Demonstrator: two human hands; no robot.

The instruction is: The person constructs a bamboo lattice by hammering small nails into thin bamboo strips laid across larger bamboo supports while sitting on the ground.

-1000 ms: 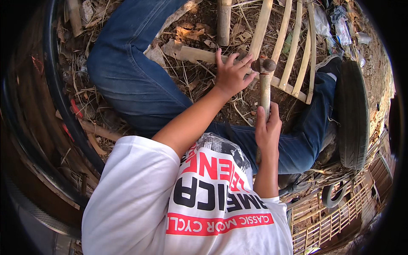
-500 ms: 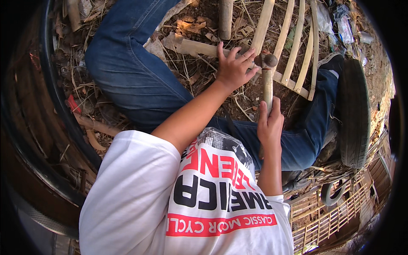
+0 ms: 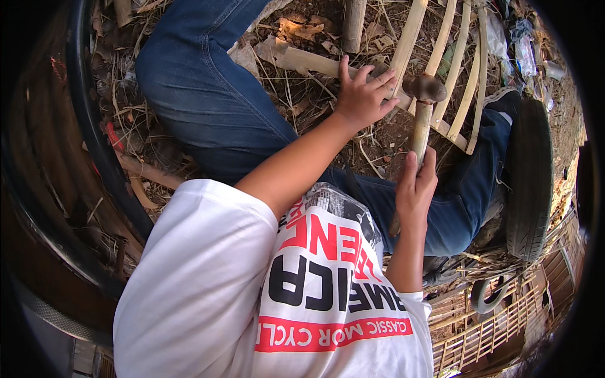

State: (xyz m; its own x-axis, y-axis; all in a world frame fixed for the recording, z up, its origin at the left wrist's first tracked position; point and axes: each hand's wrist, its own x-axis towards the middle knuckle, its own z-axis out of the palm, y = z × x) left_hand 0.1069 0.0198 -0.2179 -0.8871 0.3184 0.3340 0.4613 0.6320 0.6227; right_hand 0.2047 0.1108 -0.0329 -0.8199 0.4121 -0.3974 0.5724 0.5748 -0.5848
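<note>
My right hand (image 3: 416, 186) is wrapped round the wooden handle of a hammer (image 3: 421, 129). The hammer's rounded metal head is up in front of a frame of pale bamboo slats (image 3: 406, 47) and hides part of the joints behind it. Fingers spread, my left hand (image 3: 365, 97) rests on the flat crosspiece (image 3: 309, 62) beside the end of one slat. Its thumb and forefinger are apart on either side of that slat end. Whether a nail stands there is too small to tell.
My bent legs in blue jeans (image 3: 214, 94) flank the frame. A tyre (image 3: 529, 179) stands at the right. A round wooden post (image 3: 354, 25) lies beyond the crosspiece. Plastic litter (image 3: 523, 50) is at the far right, woven bamboo lattice (image 3: 491, 327) at the lower right. Dry leaves cover the ground.
The hammer head has lifted away from the slat joint, toward me and to the right. My left hand keeps its place on the crosspiece, and the whole view has shifted slightly.
</note>
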